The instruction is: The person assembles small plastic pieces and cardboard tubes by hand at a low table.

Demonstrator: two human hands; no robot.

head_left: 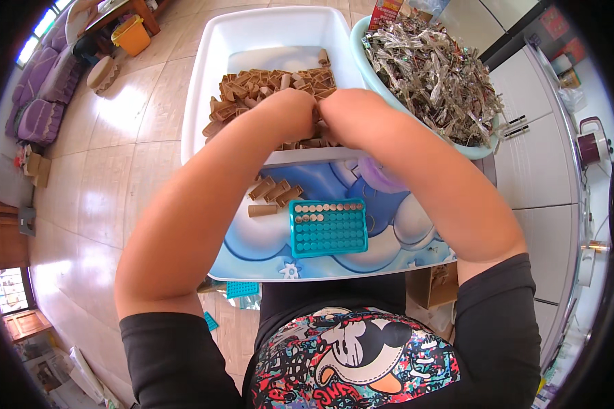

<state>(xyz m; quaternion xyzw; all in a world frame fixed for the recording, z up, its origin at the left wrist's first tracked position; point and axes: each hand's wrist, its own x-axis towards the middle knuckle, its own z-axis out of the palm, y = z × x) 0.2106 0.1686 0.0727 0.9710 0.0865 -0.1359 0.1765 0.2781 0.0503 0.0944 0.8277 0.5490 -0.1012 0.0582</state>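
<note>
Both arms reach forward over the near wall of a large white plastic tub [205, 88]. It holds a heap of small brown cardboard-like tubes and sleeves [262, 83]. My left hand [299, 108] and my right hand [340, 108] meet knuckle to knuckle above this heap. Their fingers point away and down, hidden behind the backs of the hands, so whatever they hold does not show. Closer to me, a teal tray [329, 238] lies on the blue patterned table. Small round silvery pieces [329, 207] fill its far row and part of the second. Several loose brown sleeves [276, 192] lie left of it.
Right of the tub stands a pale green basin [416, 112] heaped with crumpled clear and dark strips [433, 71]. A translucent purple item [381, 175] sits partly under my right forearm. Below the table edge are another teal tray [242, 290] and a cardboard box [433, 286].
</note>
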